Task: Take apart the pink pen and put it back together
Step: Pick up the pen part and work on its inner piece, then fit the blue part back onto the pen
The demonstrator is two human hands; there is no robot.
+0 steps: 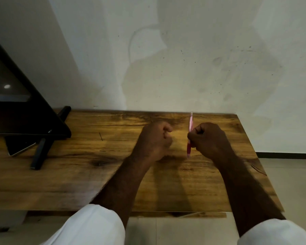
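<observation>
Pen [190,137] stands near upright over the table [78,174], gripped mid-barrel by the right hand [208,138], fingers curled tight round it. Left hand [155,138] is apart from the pen, fingers closed in a loose fist; can't tell if it holds any small part. Pen looks light, stiff, slim, smooth plastic, prob. slippery. Best hold: barrel w/ one hand, tip end w/ the other, twist gently. Inner parts likely tiny and easy to lose.

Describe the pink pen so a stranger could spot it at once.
Start at the wooden table against the pale wall. Over its far right part, the right hand grips the pink pen near-upright. It is the only pink, translucent thing here.
</observation>
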